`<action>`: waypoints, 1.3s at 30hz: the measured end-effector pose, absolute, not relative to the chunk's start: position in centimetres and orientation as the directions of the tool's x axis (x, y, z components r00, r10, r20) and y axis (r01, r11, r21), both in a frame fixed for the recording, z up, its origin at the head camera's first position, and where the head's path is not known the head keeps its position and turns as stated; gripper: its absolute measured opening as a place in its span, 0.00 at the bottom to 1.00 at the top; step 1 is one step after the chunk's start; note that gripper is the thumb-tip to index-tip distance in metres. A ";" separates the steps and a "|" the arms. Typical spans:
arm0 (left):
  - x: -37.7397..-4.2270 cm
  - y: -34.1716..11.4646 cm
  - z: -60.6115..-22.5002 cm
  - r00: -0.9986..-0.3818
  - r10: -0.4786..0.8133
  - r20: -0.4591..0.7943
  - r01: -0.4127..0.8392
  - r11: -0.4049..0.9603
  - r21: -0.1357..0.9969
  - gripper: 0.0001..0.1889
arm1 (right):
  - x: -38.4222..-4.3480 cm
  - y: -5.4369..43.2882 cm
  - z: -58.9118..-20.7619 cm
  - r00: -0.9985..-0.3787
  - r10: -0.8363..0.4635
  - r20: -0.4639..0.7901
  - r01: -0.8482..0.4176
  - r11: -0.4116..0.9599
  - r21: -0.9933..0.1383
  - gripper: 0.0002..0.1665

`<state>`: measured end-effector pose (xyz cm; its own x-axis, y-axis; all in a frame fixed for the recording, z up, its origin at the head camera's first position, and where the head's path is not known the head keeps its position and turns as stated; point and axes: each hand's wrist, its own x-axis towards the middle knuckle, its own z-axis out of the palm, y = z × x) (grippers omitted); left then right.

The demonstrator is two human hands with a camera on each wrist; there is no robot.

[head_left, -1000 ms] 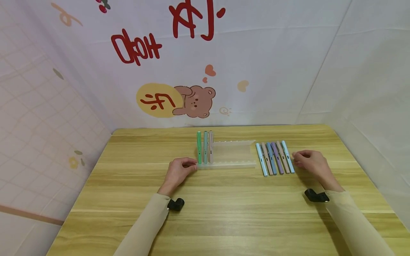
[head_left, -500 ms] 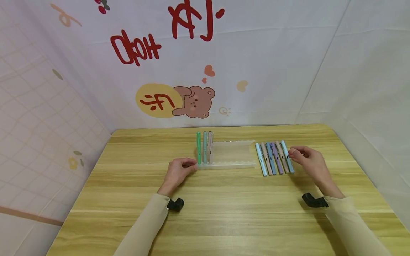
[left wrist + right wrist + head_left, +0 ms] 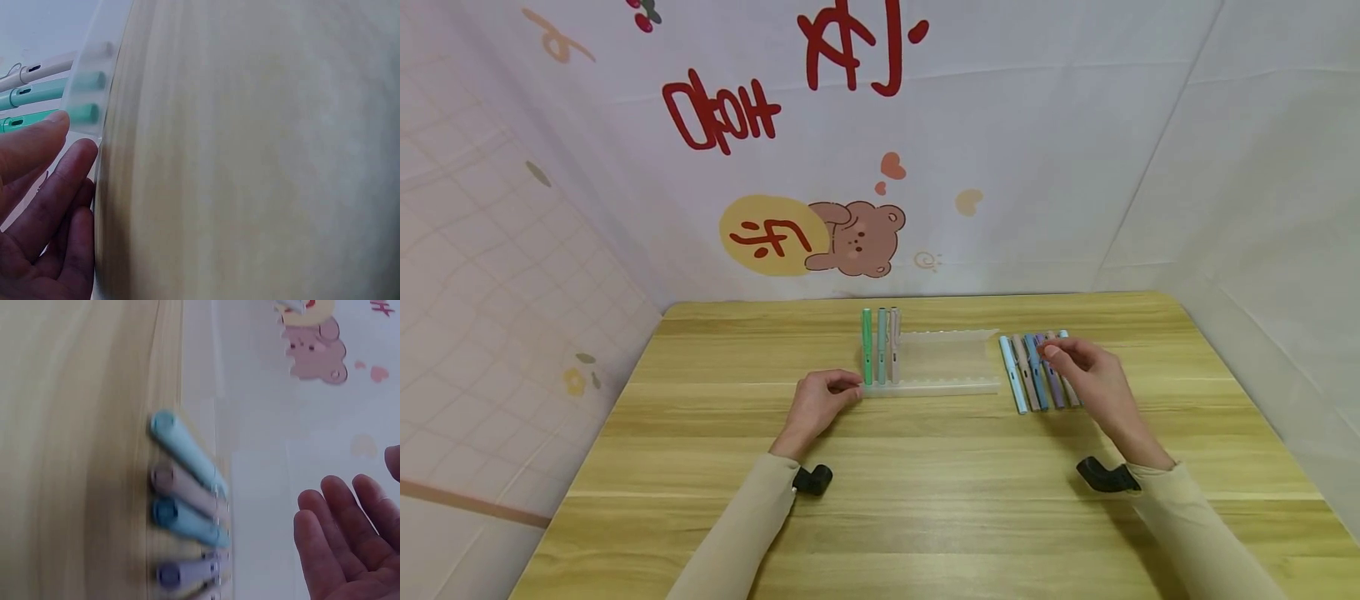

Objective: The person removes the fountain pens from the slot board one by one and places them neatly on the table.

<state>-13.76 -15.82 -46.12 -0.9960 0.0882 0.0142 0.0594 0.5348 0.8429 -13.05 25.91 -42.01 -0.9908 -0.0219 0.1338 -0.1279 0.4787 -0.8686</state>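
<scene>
A clear plastic pen rack (image 3: pixel 951 360) lies mid-table. Green (image 3: pixel 867 350), grey-green (image 3: pixel 882 350) and pale pink-grey (image 3: pixel 894 354) pens occupy its left end. My left hand (image 3: pixel 817 406) holds the rack's near left corner between thumb and index finger; in the left wrist view, the thumb (image 3: pixel 44 140) lies beside the green pen's end. Over the row of loose pens to the right hovers my right hand (image 3: pixel 1093 383), holding nothing, and it partly hides the purple (image 3: pixel 1054 387) and farther pens. A light blue pen (image 3: pixel 1013 379) is leftmost in that row.
The wood-grain table (image 3: pixel 925 500) meets a white printed cloth wall (image 3: pixel 1037 150) at the back. More cloth hangs along both sides. Black wrist cameras (image 3: pixel 812 479) sit on both forearms.
My right hand has moved left, from beside the row's right end to above the loose pens. The left hand stays at the rack's corner, and the pens have not visibly moved.
</scene>
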 end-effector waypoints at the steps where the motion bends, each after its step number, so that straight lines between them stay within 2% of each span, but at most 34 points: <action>1: -13.8 -15.8 -46.1 -0.996 0.090 0.015 0.061 0.534 0.843 0.07 | -13.1 25.5 -42.0 -0.990 -0.028 0.137 -0.133 0.479 -0.868 0.26; 16: -14.0 -15.6 -45.9 -0.996 0.088 0.005 0.051 0.537 0.842 0.07 | -13.8 20.6 -42.6 -0.967 -0.173 0.187 -0.243 0.393 -0.887 0.20; 39: -14.0 -15.6 -45.8 -0.997 0.075 -0.001 0.040 0.538 0.842 0.08 | -15.3 14.5 -43.5 -0.948 -0.307 0.081 -0.188 0.338 -0.922 0.19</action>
<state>-13.99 -15.59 -45.77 -0.9972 0.0749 -0.0009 0.0397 0.5384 0.8417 -15.29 14.54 -43.48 -0.9481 -0.3075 0.0808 -0.1883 0.3383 -0.9220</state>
